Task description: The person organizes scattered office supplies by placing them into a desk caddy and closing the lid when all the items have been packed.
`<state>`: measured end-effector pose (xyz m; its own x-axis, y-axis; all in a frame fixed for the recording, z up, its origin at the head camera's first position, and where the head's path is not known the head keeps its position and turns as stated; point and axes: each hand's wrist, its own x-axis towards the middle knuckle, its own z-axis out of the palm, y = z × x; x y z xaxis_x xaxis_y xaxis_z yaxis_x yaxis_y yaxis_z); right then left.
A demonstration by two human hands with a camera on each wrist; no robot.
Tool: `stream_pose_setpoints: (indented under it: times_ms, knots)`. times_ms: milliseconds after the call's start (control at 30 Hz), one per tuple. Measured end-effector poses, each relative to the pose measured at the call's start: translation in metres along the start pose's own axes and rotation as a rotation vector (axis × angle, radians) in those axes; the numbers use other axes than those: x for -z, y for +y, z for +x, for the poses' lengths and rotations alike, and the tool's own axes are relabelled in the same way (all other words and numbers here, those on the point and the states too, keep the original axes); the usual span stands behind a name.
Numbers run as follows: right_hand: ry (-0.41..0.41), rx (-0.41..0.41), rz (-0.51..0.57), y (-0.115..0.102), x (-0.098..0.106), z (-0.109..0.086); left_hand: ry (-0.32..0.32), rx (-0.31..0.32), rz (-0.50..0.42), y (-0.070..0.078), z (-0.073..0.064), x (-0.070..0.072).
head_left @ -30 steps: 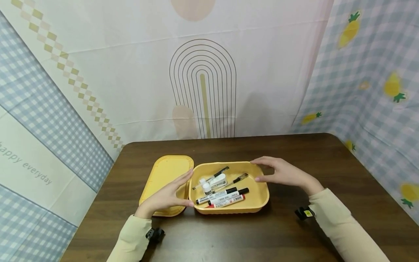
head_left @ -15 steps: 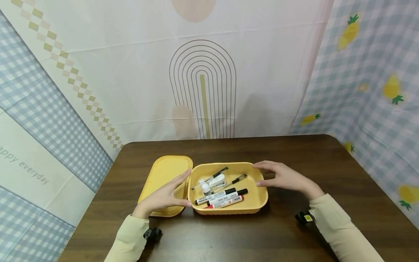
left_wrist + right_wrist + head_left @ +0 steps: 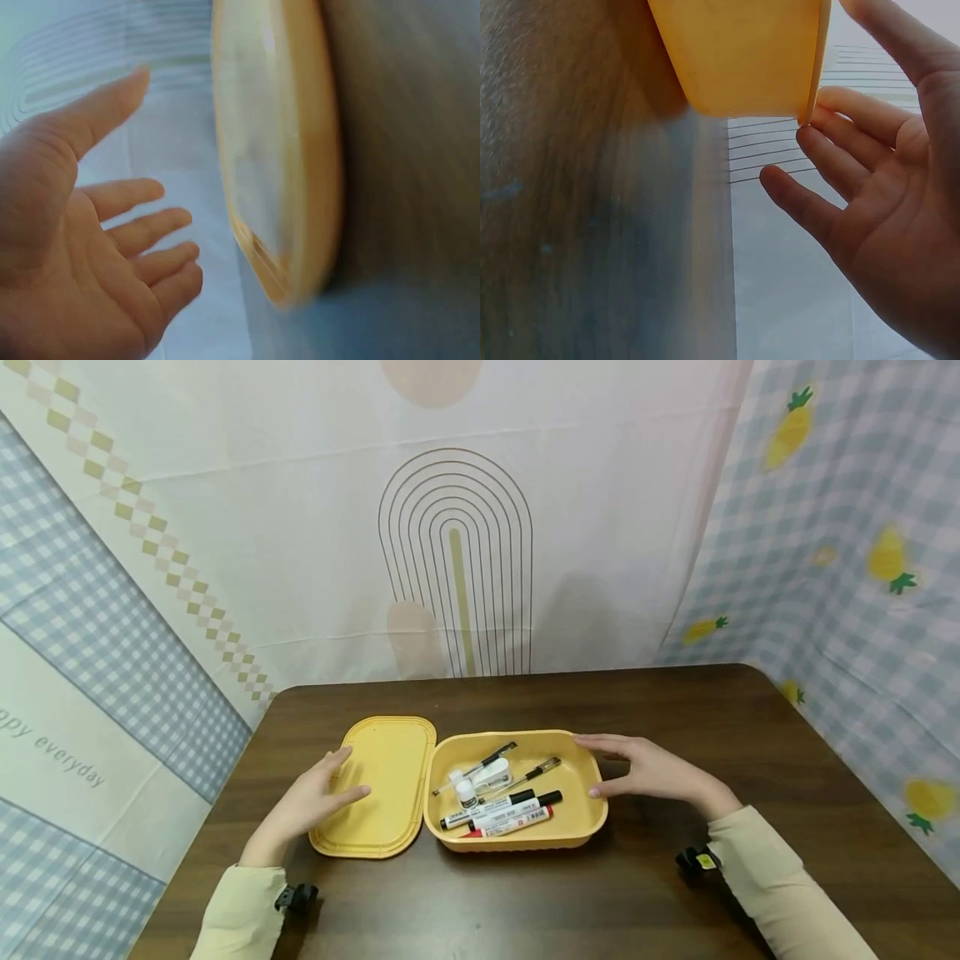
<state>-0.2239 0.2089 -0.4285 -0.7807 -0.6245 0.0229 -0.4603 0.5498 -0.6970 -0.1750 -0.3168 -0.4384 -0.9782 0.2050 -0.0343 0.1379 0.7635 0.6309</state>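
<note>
A yellow plastic box [image 3: 581,760] stands on the table. Inside lie several markers [image 3: 506,822], two black-tipped pens [image 3: 542,769], a small white bottle [image 3: 466,792] and a white rounded item [image 3: 492,774]. To its left lies the flat yellow lid [image 3: 390,768]. My left hand [image 3: 303,800] hovers over the lid's left side, thumb and fingers spread, holding nothing. In the left wrist view its palm faces the blurred box [image 3: 319,165], apart from it. My right hand [image 3: 652,772] is at the box's right end; in the right wrist view its relaxed fingers [image 3: 832,161] reach the rim.
The dark wooden table [image 3: 480,902] extends around the box and lid. A patterned cloth [image 3: 600,527] hangs behind the table's back edge, and a checked cloth [image 3: 847,593] hangs at the right.
My left hand has moved left, away from the box's left end and over the lid. The right hand has stayed at the box's right end. The view has shifted slightly.
</note>
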Motion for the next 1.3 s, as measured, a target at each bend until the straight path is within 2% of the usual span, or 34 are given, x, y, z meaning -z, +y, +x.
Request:
stream_pose_setpoints:
  times_ms: [233,400,700,1133,1300]
  knots:
    - [-0.035,0.018,-0.035,0.000,0.000,-0.003,-0.056,0.143,0.064,-0.009,-0.010,0.006]
    - [-0.041,0.045,-0.059,0.002,-0.002,-0.002,-0.082,0.208,0.082,-0.011,-0.011,0.005]
    - [-0.038,0.063,-0.047,0.005,-0.002,-0.004,-0.044,0.237,0.115,-0.008,-0.007,0.004]
    - [-0.035,0.057,-0.009,0.009,-0.005,-0.005,-0.032,0.191,0.093,0.001,0.004,-0.003]
    - [-0.033,0.043,-0.003,0.009,-0.005,-0.005,-0.032,0.203,0.064,0.006,0.008,-0.008]
